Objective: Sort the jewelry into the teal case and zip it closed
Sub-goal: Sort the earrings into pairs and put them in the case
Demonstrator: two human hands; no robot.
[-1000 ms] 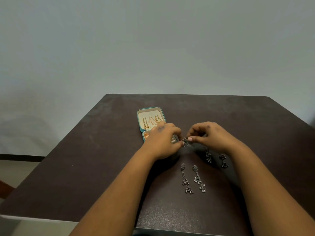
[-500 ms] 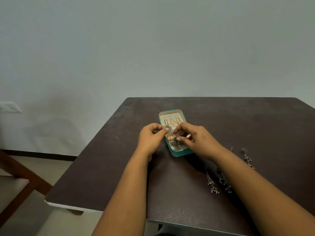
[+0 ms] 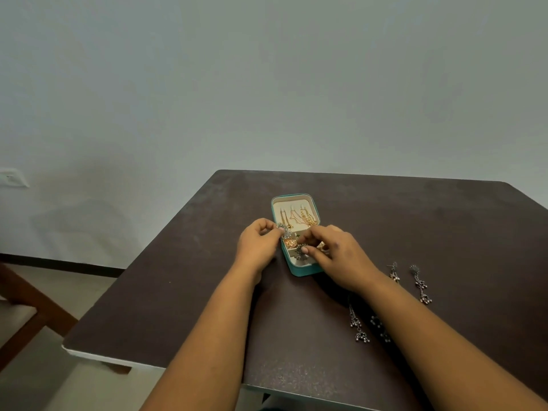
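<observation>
Head view showed both hands over the open teal case, which lay on the dark worktop with its long axis running away from the person, lid half at the far end. Left hand pinched a silver round earring at the case's left rim; right hand pinched its mate directly above the near compartments, so the right looked nearer to a drop. Gold chains already lay in the lid half. Two pairs of long silver drop earrings lay loose on the worktop to the right, one pair beyond the right forearm, another partly hidden beside it.
</observation>
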